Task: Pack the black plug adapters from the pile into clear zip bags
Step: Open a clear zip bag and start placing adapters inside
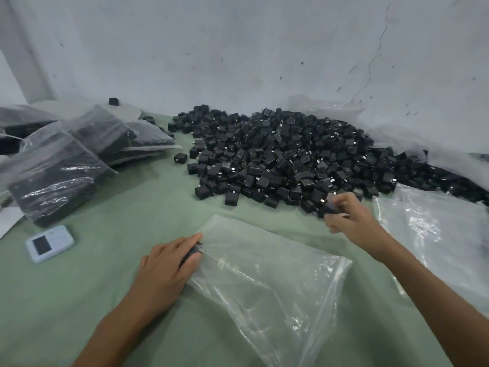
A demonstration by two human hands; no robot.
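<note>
Adapter [191,252] mostly hidden by left hand [165,268] curled round it; second adapter [330,205] pinched by right hand [352,221]. Green table [132,207], stained wall [238,49].

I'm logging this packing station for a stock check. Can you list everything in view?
pile of adapters: many, black, table centre to right
zip bag: one, clear, flat between the hands
filled bags: several, clear with black contents, left
spare bags: count unclear, clear, right
small device: one, white with dark screen, near left
table cover: one, pale green
left hand: grips held adapter at the zip bag's edge
right hand: pinches picked adapter at the pile's near edge
</note>
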